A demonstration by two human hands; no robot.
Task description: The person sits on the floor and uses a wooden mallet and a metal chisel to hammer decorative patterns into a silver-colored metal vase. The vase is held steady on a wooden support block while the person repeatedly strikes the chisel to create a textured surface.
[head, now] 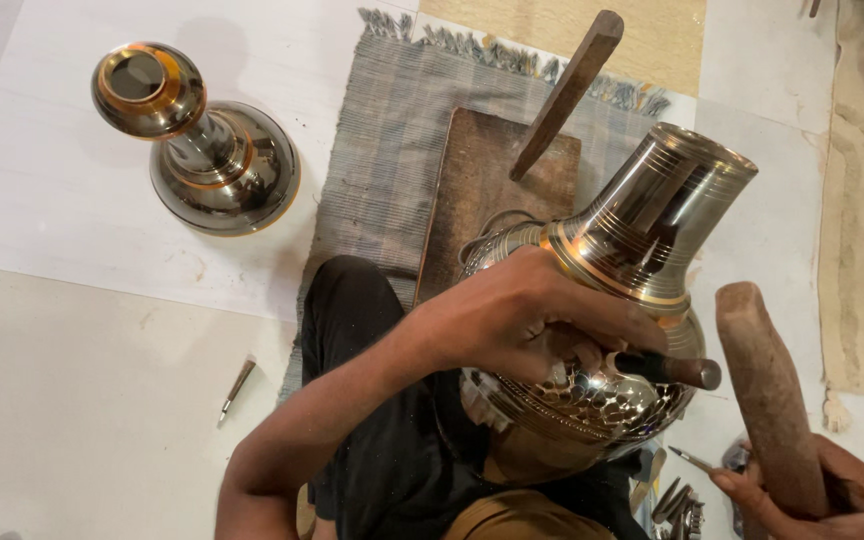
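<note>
Head view shows a polished, bell-necked brass vase [612,300] with copper bands and a hammered, scaled belly, lying tilted across the person's lap under the left hand [522,320]. Its fingers [592,345] wrap narrowly around a dark steel punch [672,370] pressed to the belly. Right hand [832,495] fingers grip a worn, rounded wooden mallet [767,395], just right of the punch.

pale floor [72,400]: striped fringed mat [382,170], second metal vase [197,135], small tool, perhaps chisel [236,388].
</note>
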